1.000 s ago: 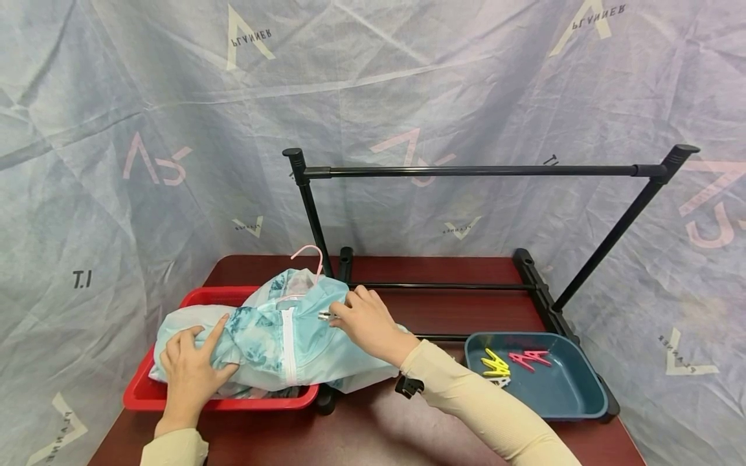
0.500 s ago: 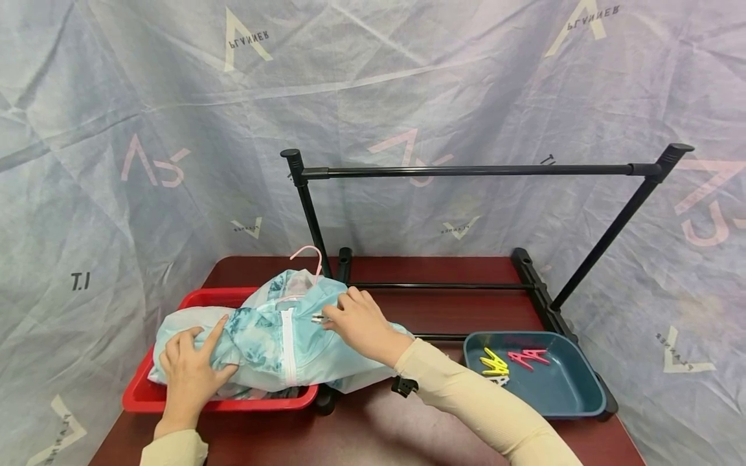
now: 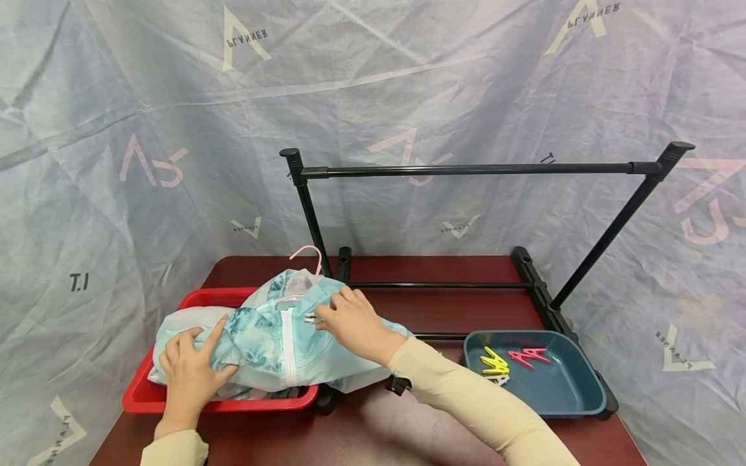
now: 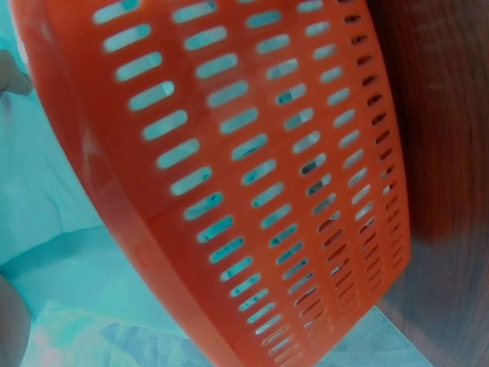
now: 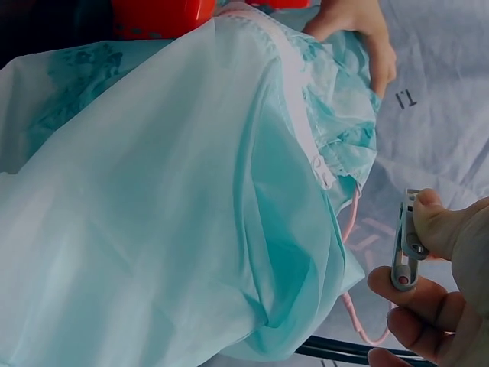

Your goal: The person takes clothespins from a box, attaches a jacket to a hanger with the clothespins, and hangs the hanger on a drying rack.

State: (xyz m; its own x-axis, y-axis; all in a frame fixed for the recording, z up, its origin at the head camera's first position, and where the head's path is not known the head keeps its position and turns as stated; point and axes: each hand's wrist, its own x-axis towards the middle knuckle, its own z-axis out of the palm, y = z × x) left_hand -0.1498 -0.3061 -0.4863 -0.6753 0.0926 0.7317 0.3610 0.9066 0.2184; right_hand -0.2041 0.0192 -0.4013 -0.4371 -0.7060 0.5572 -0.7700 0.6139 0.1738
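A light blue jacket (image 3: pixel 256 343) with a white zipper lies over the red slotted basket (image 3: pixel 135 393), a pink hanger (image 3: pixel 320 257) poking out at its neck. My left hand (image 3: pixel 189 370) rests on the jacket's left part with thumb and fingers spread. Above the jacket, right of the zipper, my right hand (image 3: pixel 357 329) pinches a pale grey clothespin (image 5: pixel 403 243) between thumb and fingers. The right wrist view shows the clothespin apart from the cloth. In the left wrist view the basket wall (image 4: pixel 191 222) fills the frame, and little of the left hand shows.
A black rack with a top bar (image 3: pixel 466 171) stands behind and right of the basket. At the right, a dark blue tray (image 3: pixel 559 391) holds yellow clothespins (image 3: pixel 494 362), pink clothespins (image 3: pixel 529 357) and a white clothespin (image 3: pixel 498 380). Other clothing shows under the jacket.
My right hand has moved a little to the left with the clothespin, nearer the zipper. The left hand and the jacket have stayed in place.
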